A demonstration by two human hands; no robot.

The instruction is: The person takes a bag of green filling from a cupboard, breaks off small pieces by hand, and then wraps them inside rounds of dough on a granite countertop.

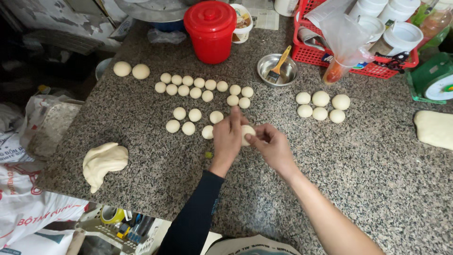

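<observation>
Fingers of the left hand [228,137] and right hand [271,145] close together on a dough ball [247,134] at frame centre, cupping it above the granite surface [358,160], finished balls [200,88] lined above.

A bakery-style kitchen: granite counter [141,156] of dough balls [195,89] (scale [436,80] nearby).

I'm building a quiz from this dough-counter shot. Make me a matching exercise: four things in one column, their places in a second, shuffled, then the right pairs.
Things
1. red bucket
2. steel bowl with brush
3. large dough lump
4. dough ball being shaped

Places
A. between the left hand and right hand
B. near the counter's left front edge
C. far edge of the counter, lid on
D. just left of the red basket

Pairs: 1-C, 2-D, 3-B, 4-A
</observation>
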